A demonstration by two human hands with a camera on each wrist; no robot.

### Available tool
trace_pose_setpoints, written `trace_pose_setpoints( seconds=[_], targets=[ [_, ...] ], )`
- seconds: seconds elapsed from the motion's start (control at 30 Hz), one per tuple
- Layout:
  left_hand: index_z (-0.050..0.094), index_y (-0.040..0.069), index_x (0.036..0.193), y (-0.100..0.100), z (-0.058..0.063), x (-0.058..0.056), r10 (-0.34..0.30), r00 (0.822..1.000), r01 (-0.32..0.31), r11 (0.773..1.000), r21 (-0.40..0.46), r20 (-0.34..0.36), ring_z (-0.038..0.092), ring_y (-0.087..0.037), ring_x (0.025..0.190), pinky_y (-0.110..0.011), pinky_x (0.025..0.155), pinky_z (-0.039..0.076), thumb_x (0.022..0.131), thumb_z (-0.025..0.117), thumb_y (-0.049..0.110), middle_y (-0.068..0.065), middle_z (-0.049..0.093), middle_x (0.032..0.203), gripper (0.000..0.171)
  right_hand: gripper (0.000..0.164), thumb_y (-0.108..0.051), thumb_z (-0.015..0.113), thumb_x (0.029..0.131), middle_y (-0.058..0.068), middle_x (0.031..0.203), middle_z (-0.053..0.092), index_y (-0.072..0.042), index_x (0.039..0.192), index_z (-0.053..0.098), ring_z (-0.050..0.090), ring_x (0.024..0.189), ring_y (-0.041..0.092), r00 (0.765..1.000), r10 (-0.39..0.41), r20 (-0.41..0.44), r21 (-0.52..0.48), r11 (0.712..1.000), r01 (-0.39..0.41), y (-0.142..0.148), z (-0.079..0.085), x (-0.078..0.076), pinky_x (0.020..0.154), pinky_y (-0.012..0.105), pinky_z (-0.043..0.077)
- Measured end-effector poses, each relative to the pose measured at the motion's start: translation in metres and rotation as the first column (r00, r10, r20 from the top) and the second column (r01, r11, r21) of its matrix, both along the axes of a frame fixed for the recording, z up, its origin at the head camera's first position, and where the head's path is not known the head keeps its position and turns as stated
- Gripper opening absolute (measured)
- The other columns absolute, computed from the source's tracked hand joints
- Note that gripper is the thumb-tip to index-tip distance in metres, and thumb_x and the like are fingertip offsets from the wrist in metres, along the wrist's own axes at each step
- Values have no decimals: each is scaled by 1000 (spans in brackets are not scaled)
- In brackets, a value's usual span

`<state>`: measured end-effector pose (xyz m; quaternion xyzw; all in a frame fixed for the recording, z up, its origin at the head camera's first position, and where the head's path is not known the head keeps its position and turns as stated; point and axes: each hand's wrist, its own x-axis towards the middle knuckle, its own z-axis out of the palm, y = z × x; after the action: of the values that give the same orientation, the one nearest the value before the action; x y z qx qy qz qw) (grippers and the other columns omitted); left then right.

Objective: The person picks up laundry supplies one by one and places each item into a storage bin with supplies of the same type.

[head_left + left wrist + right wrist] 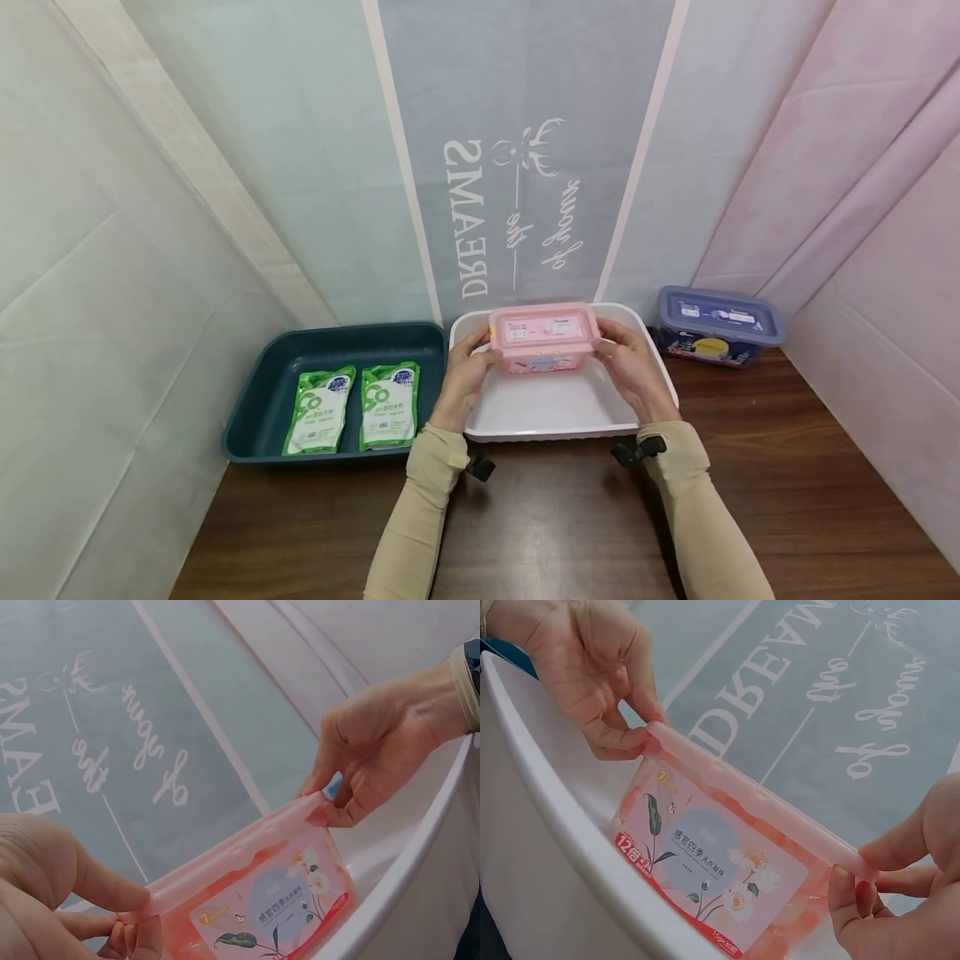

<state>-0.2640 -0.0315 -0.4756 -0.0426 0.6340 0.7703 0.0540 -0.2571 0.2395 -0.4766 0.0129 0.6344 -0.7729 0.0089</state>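
A person's left hand (pixel 467 375) and right hand (pixel 632 367) hold a pink lidded box (pixel 543 337) at its left and right ends, fingers pinching the lid's rim, over the far part of a white tray (pixel 555 408) on a brown worktop (pixel 555 517); whether its base touches the tray is unclear. Two green-and-white pouches (pixel 388 408) lie in a teal tray (pixel 262 404) at left; a blue lidded box (pixel 720 325) stands at right.

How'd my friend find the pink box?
On the brown table, find the white tray. There, a left hand and right hand hold the pink box by its ends. Its pink colour sets it apart from the blue box to the right.
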Motion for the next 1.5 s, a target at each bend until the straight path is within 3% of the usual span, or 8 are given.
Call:
trace_pose_setpoints(
  seconds=[0.33, 0.67, 0.9, 1.0, 1.1, 1.23, 1.4, 1.5],
  targets=[
    [47, -8, 155, 3, 1, -1, 6, 1000, -6, 998, 60, 15, 58, -22, 117, -33, 108, 51, 95, 60, -15, -26, 52, 147, 62, 52, 4, 47, 109, 21, 145, 47, 15, 158, 35, 58, 104, 3, 999, -15, 29, 50, 999, 13, 0, 0, -1, 92, 15, 52],
    [49, -7, 154, 2, 2, 0, 8, 1000, -10, 999, 53, 27, 59, -23, 120, -37, 113, 50, 97, 62, -11, -25, 54, 146, 59, 49, 6, 52, 107, 18, 141, 52, 15, 154, 43, 62, 104, 4, 997, -74, 0, 52, 996, 74, 1, -2, -3, 92, 15, 55],
    [46, -9, 155, 2, 6, 6, -6, 1000, 6, 999, 36, 21, 58, -26, 125, -44, 118, 48, 99, 64, -6, -26, 52, 149, 59, 44, 2, 53, 108, 29, 150, 50, 14, 150, 50, 64, 100, -1, 992, -124, -22, 165, 978, 126, 5, 2, 0, 92, 13, 56],
    [49, -8, 154, 3, 7, 9, 9, 1000, -9, 1000, 18, 14, 58, -24, 119, -43, 115, 51, 99, 66, -2, -24, 54, 145, 58, 39, -3, 57, 107, 28, 144, 59, 8, 145, 59, 66, 96, 1, 975, -208, -80, 325, 919, 223, 9, 6, 4, 86, 13, 56],
    [54, -5, 149, 3, 10, 13, 42, 999, -42, 999, -28, -5, 58, -22, 113, -38, 106, 56, 98, 69, 3, -21, 55, 138, 54, 37, -6, 61, 105, 26, 139, 66, 3, 141, 65, 70, 104, 14, 945, -284, -164, 460, 825, 327, 13, 10, 6, 81, 10, 51],
    [59, -1, 143, 5, 14, 19, 89, 994, -96, 987, -130, -57, 61, -26, 111, -31, 91, 54, 97, 72, 8, -20, 56, 136, 49, 35, -6, 64, 104, 26, 135, 68, 3, 137, 68, 70, 118, 36, 900, -311, -305, 531, 729, 432, 23, 12, 6, 85, 11, 48],
    [57, -1, 143, 13, 21, 30, 79, 984, -115, 966, -231, -159, 61, -32, 113, -30, 85, 52, 97, 73, 9, -22, 55, 138, 50, 36, -5, 68, 100, 31, 132, 68, 5, 134, 68, 66, 120, 47, 840, -269, -472, 609, 589, 531, 55, 14, 11, 101, 45, 55],
    [58, -1, 143, 18, 27, 37, 53, 978, -110, 954, -280, -204, 60, -30, 111, -29, 83, 52, 96, 74, 9, -21, 57, 137, 50, 44, -9, 68, 99, 34, 142, 61, 6, 139, 64, 56, 132, 54, 854, -181, -488, 705, 495, 507, 89, 15, 13, 111, 65, 44]
  ],
)
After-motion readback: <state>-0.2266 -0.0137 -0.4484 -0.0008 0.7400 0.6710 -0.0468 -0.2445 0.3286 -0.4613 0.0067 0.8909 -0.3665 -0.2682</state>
